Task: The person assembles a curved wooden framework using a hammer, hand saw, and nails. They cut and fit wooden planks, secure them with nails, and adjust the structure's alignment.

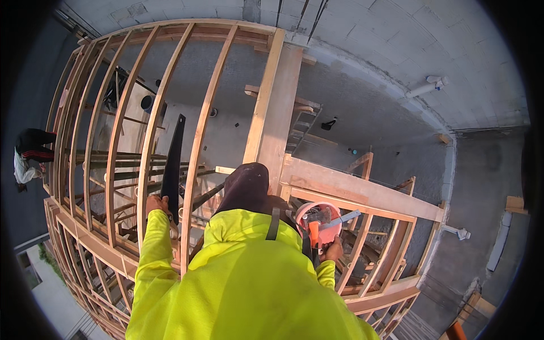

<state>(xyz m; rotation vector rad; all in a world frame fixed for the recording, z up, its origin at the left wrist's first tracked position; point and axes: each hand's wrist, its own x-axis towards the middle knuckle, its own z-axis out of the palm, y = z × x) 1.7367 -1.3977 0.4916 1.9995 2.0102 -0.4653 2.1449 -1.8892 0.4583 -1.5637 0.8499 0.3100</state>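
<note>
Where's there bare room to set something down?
The wide plank right of the pale beam ahead, and the broad board beyond the bucket, look bare. Crowded: the tool-filled bucket by your right hand, and between the joists by your left hand and saw.

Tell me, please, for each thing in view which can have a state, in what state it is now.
Handsaw: bare blade, pointing toward the top of the picture.
Left hand: closed at the saw's handle end.
Pink bucket: open at the top, tools inside.
Metal blade: slanting out over the bucket's rim.
Right hand: beside the bucket, grip partly hidden.
Timber frame: uncovered, gaps open between members.
Co-worker: bent over.
</note>
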